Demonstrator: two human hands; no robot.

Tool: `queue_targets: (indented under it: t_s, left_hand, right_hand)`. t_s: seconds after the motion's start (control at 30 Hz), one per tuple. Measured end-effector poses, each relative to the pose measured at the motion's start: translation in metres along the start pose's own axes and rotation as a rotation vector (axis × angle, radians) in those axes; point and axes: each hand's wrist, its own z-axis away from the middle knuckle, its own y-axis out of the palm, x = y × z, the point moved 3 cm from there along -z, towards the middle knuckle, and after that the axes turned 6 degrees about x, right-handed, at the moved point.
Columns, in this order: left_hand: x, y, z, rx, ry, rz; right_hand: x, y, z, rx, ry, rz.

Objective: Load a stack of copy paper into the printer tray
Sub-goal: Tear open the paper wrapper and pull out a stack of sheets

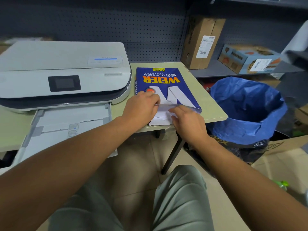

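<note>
Beside the printer (63, 75), both hands' fingers (175, 112) grip the paper ream (166, 85).

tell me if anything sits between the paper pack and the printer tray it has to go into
Nothing visible does. The copy paper pack lies on the table just right of the pulled-out printer tray, with only bare tabletop between them. Both the left hand and right hand are already at the pack's open near end, on the white sheets.
</note>
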Motion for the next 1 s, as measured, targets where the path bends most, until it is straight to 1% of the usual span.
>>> queue_targets:
  t_s: [0.1, 0.3, 0.47, 0.73, 1.0]
  left_hand:
    - [0.000, -0.004, 0.000, -0.036, 0.014, 0.004]
    - [0.000, -0.002, 0.002, -0.038, 0.061, -0.035]
    - [0.000, 0.000, 0.004, -0.027, 0.079, -0.023]
    - [0.003, 0.001, 0.004, -0.031, 0.069, -0.018]
    - [0.003, -0.001, 0.002, -0.041, 0.072, -0.021]
  right_hand:
    - [0.005, -0.002, -0.007, 0.080, -0.010, 0.045]
    - [0.007, -0.013, -0.029, 0.240, -0.011, 0.132]
    - [0.000, -0.014, -0.041, 0.313, -0.008, 0.142]
    - [-0.004, -0.009, -0.046, 0.349, -0.041, 0.123]
    - [-0.006, -0.006, -0.046, 0.313, -0.086, 0.166]
